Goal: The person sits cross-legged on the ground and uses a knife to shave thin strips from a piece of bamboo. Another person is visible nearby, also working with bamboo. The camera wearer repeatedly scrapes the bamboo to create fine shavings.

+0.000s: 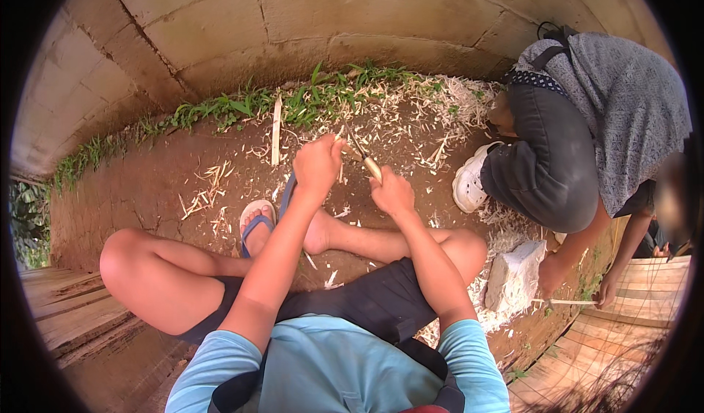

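Observation:
My right hand point(393, 194) is closed round the pale handle of a knife point(372, 168). Its dark blade points up and to the left, close to my left hand point(317, 165). That hand is a closed fist round a thin pale wooden stick point(341, 135); only a short end shows beyond the fingers, and the rest is hidden. The blade lies beside the stick, but I cannot tell whether they touch. Both hands are above the dirt ground, in front of my bent legs.
Pale wood shavings point(403, 116) litter the ground, and a flat wood strip point(276, 131) lies near the grass by the block wall point(308, 17). At right a person point(572, 142) crouches, holding a thin stick point(572, 302) beside a whitish block point(513, 277). Planks point(73, 303) flank me.

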### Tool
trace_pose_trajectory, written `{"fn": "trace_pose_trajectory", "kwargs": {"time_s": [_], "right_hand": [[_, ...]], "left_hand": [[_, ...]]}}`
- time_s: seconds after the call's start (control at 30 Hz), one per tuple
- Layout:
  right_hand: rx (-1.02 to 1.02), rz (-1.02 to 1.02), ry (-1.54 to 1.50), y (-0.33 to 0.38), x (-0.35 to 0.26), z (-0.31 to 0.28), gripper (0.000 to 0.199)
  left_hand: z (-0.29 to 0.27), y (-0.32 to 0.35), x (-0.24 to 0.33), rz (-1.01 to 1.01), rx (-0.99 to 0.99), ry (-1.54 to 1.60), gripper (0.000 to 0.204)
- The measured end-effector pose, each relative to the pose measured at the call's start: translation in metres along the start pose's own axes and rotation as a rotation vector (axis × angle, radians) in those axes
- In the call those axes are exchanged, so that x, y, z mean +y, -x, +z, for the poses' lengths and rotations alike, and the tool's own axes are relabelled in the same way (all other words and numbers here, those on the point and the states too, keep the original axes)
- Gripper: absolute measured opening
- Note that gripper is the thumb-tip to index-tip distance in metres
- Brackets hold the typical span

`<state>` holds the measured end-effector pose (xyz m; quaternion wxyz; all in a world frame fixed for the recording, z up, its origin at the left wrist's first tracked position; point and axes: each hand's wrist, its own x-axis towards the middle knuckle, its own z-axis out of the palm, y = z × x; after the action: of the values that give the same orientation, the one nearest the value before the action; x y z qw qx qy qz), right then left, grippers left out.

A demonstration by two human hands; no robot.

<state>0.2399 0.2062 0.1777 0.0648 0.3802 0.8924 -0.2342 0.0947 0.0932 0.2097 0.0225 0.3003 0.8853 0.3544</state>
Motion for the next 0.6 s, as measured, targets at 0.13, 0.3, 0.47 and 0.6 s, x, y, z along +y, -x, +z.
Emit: {"fn": "trace_pose_trajectory", "kwargs": {"time_s": [0.13,0.3,0.47,0.6], "right_hand": [[0.036,-0.078,-0.104,0.002,-0.009,-0.009,0.034],[-0.013,-0.051,-0.037,0.009,-0.005,-0.010,0.034],[0.093,-0.132,-0.186,0.008,-0.007,-0.032,0.032],[0.425,-0.204,-0.801,0.025,-0.021,-0.048,0.033]], "left_hand": [[0.004,0.001,-0.001,0.048,0.032,0.009,0.028],[0.007,0.003,0.005,0.078,0.055,0.024,0.027],[0.004,0.003,0.004,0.053,0.028,0.041,0.026],[0.003,0.002,0.005,0.019,0.005,0.038,0.027]]}}
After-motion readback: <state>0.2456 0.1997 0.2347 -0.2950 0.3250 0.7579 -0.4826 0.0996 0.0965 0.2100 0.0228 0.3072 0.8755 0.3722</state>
